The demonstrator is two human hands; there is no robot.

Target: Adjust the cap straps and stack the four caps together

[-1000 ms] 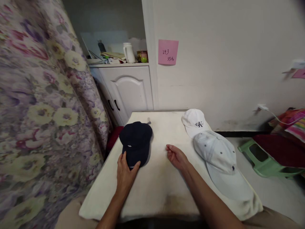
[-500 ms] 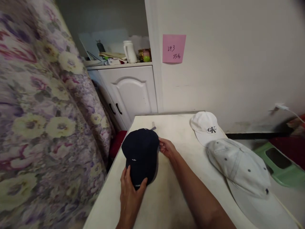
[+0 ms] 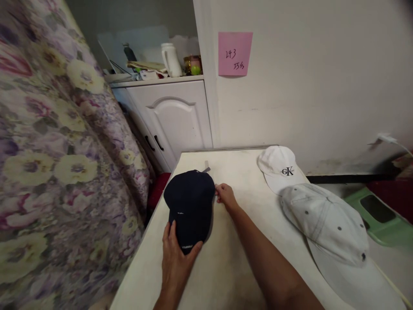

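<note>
A navy baseball cap (image 3: 190, 193) lies on the pale table with its brim toward me. Small light lettering runs along the brim's edge, and a small strap end sticks out behind the crown. My left hand (image 3: 178, 254) grips the brim, fingers along its left side and thumb at its lower right edge. At the crown's right edge, my right hand (image 3: 225, 196) is closed in a pinch on the cap's side; its fingertips are partly hidden. To the right are a white cap with black letters (image 3: 277, 165) and a larger light grey cap (image 3: 325, 224), which overlap.
The table (image 3: 238, 258) meets the wall at its far edge. A floral curtain (image 3: 64, 172) hangs close on the left. Behind stands a white cabinet (image 3: 174, 125) with a white jug (image 3: 171, 60) on top. A green stool (image 3: 377, 211) is beyond the table's right side.
The camera view has shifted slightly, so the wall and cabinet sit higher. Both hands stay at the navy cap, which has hardly moved.
</note>
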